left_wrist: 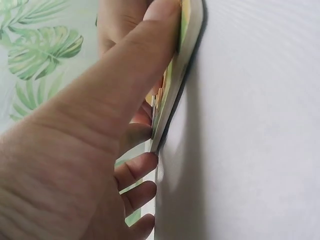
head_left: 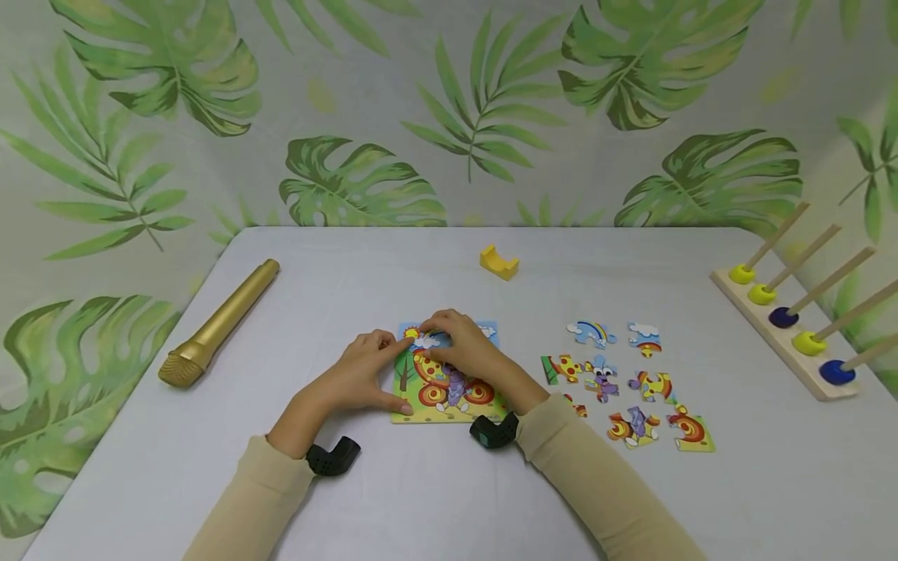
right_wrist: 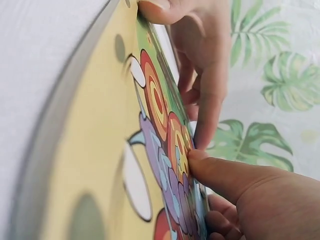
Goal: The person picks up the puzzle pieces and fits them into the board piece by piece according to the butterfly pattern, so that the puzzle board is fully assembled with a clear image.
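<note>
A butterfly picture puzzle board (head_left: pixel 421 413) lies in the middle of the table. At its upper left corner is a puzzle piece with a sun (head_left: pixel 411 333), and my right hand (head_left: pixel 466 347) pinches it between thumb and fingers. In the right wrist view, the right thumb (right_wrist: pixel 215 167) comes down onto the picture beside the left index finger. My left hand (head_left: pixel 358 375) spans the board's left side, its thumb on the lower left corner and its index finger reaching the sun piece. The left wrist view shows the board's edge (left_wrist: pixel 181 75) side on.
Several loose puzzle pieces (head_left: pixel 634 425) lie right of the board, one partly behind the right forearm. A gold microphone (head_left: pixel 220 319) is at the left. Toward the back sits a yellow block with a curved notch (head_left: pixel 500 263). A wooden peg stand (head_left: pixel 786 339) with beads occupies the right.
</note>
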A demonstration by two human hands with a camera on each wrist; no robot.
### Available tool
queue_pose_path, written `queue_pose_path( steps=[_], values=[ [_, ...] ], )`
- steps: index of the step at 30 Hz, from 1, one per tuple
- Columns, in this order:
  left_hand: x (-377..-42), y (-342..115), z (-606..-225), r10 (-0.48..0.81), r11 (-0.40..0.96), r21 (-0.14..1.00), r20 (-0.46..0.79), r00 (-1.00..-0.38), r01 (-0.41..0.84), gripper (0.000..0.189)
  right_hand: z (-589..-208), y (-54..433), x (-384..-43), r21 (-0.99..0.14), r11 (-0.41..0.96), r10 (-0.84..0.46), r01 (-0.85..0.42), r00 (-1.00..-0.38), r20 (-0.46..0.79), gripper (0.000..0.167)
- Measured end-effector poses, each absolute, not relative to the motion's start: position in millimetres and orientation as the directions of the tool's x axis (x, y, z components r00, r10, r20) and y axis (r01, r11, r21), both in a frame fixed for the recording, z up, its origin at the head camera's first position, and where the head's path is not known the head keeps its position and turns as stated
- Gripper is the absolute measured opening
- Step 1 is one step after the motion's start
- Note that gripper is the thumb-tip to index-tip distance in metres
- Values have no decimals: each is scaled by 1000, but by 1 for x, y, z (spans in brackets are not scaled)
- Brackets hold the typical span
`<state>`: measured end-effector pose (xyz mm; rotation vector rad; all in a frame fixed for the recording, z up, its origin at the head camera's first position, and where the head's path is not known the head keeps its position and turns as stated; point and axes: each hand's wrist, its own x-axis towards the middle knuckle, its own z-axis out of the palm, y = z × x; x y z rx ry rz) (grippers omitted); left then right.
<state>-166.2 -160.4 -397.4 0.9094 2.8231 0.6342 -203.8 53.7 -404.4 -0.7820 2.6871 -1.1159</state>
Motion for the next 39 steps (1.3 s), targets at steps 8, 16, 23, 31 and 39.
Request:
queue_pose_path(
  steps=[8, 16, 23, 31, 39],
  values=[
    [-163, -160, -397, 567, 748, 422, -7, -824, 512, 109, -395, 54, -197, -717, 586, -512, -378, -858, 34, 45],
    [-164, -160, -400, 561, 755, 417, -10, -828, 506, 113, -355, 90, -180, -754, 465, -531, -465, -827, 183, 54],
    [-164, -159, -399, 553, 759, 423, -17, -833, 495, 114, -335, 150, -172, -644, 456, -459, -615, -782, 422, 60],
    [-164, -160, -400, 550, 765, 416, -26, -834, 492, 113, -344, 215, -167, -622, 543, -342, -564, -825, 450, 67],
    [-164, -160, -401, 552, 762, 416, -18, -834, 496, 113, -371, 250, -168, -688, 623, -235, -374, -927, 291, 63]
  ],
)
